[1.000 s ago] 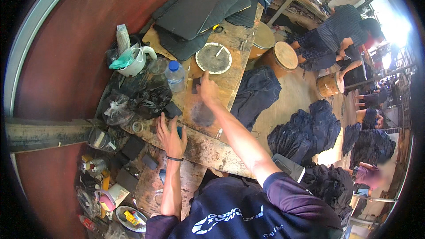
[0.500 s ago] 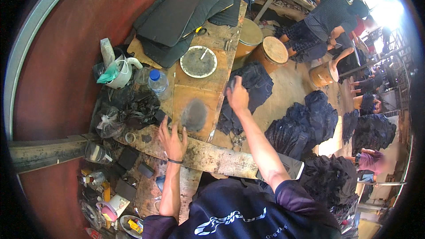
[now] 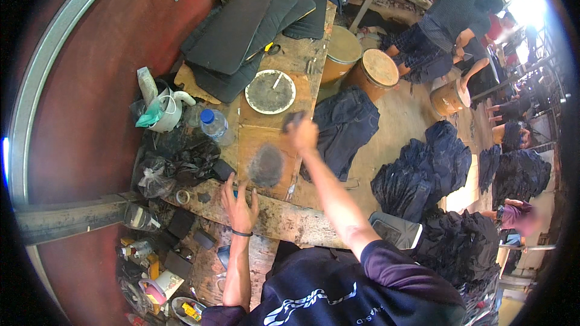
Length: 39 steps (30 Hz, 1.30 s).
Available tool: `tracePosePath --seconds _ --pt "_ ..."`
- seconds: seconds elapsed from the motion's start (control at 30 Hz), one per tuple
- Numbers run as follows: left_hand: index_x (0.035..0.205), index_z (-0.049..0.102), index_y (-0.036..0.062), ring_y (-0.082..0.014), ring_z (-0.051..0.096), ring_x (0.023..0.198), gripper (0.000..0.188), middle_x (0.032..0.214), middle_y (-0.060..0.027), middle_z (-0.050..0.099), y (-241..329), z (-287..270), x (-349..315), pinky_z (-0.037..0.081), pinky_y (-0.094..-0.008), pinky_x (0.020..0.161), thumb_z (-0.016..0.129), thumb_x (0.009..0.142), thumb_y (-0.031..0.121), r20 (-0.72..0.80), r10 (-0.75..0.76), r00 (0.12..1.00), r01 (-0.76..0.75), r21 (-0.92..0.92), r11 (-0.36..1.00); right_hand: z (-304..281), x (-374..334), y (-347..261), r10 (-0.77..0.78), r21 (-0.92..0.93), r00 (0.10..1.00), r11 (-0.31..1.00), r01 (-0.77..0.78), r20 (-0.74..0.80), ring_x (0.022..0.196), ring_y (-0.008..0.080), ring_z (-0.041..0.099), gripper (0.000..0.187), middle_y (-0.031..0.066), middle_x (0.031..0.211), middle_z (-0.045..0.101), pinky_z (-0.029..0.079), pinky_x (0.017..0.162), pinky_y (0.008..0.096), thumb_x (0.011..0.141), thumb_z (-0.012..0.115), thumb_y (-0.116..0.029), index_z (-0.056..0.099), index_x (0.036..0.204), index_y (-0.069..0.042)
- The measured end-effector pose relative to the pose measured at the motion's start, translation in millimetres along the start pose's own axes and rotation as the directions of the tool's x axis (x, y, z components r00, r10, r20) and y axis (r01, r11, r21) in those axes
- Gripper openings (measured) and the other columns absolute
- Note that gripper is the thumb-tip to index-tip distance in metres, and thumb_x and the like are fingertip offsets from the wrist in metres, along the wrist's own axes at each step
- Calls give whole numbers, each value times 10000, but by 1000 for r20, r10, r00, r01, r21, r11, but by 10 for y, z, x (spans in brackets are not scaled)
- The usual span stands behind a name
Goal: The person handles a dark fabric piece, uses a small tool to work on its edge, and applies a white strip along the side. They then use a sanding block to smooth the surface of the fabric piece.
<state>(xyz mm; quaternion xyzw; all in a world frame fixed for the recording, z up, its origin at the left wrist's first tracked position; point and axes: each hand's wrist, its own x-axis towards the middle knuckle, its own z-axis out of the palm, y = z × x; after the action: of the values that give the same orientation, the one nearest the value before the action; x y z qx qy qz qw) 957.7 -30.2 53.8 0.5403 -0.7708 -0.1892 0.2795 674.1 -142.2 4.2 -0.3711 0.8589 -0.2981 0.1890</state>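
Observation:
In my right hand (image 3: 304, 136) is a small dark block (image 3: 293, 122), gripped over the wooden board just below a round white dish (image 3: 270, 92) with a dark grey inside. My left hand (image 3: 241, 210) rests at the board's near left edge, fingers spread. Its fingertips lie close to another dark block (image 3: 223, 170); I cannot tell whether they touch. Between the hands a round dark grey smudge (image 3: 266, 165) marks a brown sheet (image 3: 251, 134). Dark folded jeans (image 3: 344, 124) lie to the right of my right hand.
A blue-capped bottle (image 3: 216, 127) and a white pail (image 3: 166, 111) stand at the left. Dark flat panels (image 3: 232, 33) are stacked at the back. Drums (image 3: 377, 72) and piles of dark garments (image 3: 423, 166) fill the right side, where a person (image 3: 453, 18) bends over.
My right hand has swung left with the dark block, from the jeans onto the board. My left hand stays almost in place. The whole view has shifted slightly.

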Motion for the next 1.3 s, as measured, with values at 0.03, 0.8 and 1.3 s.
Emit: tracePosePath --seconds 0.03,0.8,1.3 --pt "1239 702 60 -455 468 1396 329 1549 -227 484 -10 10 2 380 -575 1163 764 920 118 2 1 1000 -1 -4 1000 -248 116 144 89 -16 988 996 -92 -124 922 541 729 562 346 958 739 586 854 603 868 779 -190 467 1279 33" --pt "1219 719 61 -446 512 1336 312 1441 -220 555 188 293 208 420 -554 1112 764 922 144 24 7 1000 -6 -32 999 -669 900 338 -103 -73 991 993 96 -91 955 553 706 428 332 1003 737 572 858 606 932 737 -236 518 1206 9" --pt "1218 730 82 -445 504 1349 309 1433 -226 570 165 478 179 400 -556 1136 760 924 172 43 -7 999 4 59 998 524 -162 -720 -318 118 930 946 301 183 912 539 724 408 331 940 737 574 781 613 962 719 -212 533 1258 -1"
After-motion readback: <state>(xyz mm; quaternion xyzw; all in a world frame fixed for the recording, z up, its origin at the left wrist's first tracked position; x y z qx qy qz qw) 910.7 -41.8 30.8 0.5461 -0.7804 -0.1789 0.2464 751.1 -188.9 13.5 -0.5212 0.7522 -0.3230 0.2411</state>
